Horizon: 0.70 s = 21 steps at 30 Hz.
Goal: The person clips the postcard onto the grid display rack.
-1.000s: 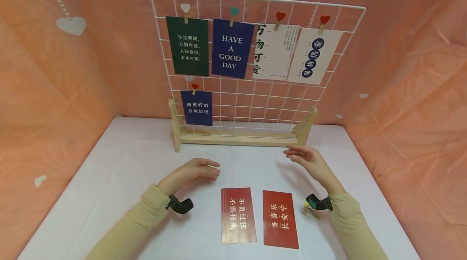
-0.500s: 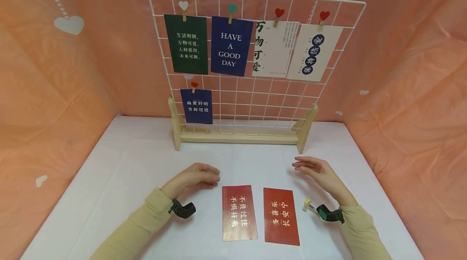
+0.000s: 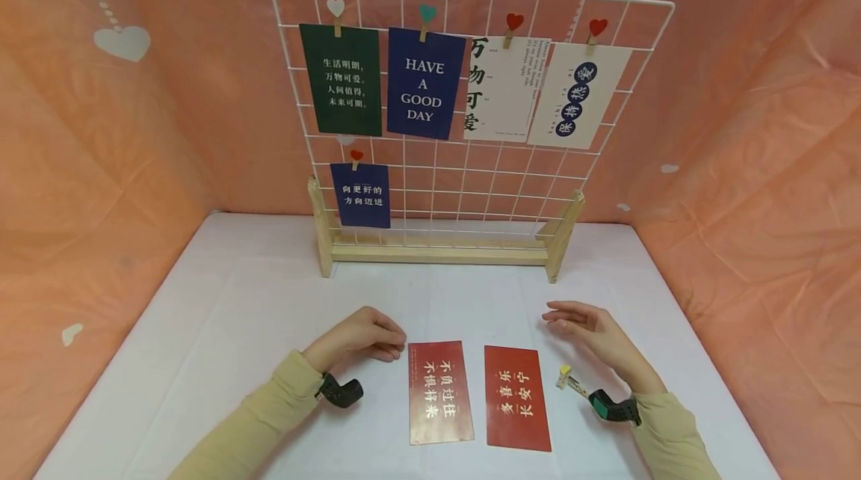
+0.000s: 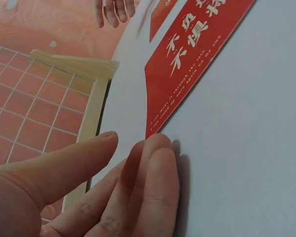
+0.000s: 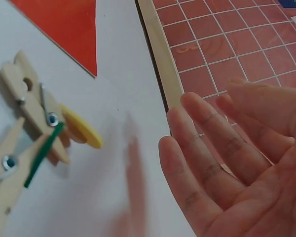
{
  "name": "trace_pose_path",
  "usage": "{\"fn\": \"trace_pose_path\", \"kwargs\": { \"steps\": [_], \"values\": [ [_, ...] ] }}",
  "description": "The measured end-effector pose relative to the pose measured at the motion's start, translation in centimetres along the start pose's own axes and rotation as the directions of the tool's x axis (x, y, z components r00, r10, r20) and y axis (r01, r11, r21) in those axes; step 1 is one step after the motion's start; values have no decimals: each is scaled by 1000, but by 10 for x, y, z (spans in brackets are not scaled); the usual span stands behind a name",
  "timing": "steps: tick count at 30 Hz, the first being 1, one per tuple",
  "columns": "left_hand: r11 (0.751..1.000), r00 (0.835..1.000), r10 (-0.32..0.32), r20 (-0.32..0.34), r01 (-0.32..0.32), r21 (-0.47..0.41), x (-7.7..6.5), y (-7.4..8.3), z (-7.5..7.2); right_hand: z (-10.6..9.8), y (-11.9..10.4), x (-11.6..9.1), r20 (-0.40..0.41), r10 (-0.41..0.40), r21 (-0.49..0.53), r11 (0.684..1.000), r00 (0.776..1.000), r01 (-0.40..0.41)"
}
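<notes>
My left hand (image 3: 358, 336) is low over the table, its fingertips right at the upper left corner of a red card (image 3: 440, 431) with white characters. In the left wrist view its thumb (image 4: 96, 150) stands apart from the fingers, with nothing held between them. A second red card (image 3: 516, 435) lies to the right of the first. My right hand (image 3: 592, 330) hovers behind the small wooden clothespins, palm showing and fingers loosely spread in the right wrist view, holding nothing. One clothespin (image 5: 34, 101) bears a yellow piece; another (image 5: 17, 163) has a green edge.
Behind the hands stands a white wire grid on a wooden base (image 3: 437, 254). Heart clothespins hold a green card (image 3: 341, 117), a blue card (image 3: 425, 46), two white cards and a smaller blue card (image 3: 363, 214) on it. Pink cloth with hearts surrounds the table.
My left hand has come down toward the left red card's corner, its fingers lowering. My right hand has drawn back from the rack toward the table's front. The cards and clothespins stay put.
</notes>
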<state>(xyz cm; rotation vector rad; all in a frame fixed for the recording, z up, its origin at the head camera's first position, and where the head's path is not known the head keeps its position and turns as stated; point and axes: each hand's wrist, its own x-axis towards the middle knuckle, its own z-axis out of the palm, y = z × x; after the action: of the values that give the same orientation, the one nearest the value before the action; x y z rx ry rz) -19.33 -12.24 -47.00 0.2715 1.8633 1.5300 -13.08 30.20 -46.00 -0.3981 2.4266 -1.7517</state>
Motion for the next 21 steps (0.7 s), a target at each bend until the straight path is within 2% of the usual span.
{"fn": "trace_pose_path", "kwargs": {
  "steps": [8,21],
  "values": [
    [1000,1000,-23,-5,23,-3,3,-1,5,3,2,-2,19,49,29,998,999,-49],
    [999,997,-47,-62,48,13,5,1,11,3,3,-6,45,84,36,996,995,-86]
  ]
}}
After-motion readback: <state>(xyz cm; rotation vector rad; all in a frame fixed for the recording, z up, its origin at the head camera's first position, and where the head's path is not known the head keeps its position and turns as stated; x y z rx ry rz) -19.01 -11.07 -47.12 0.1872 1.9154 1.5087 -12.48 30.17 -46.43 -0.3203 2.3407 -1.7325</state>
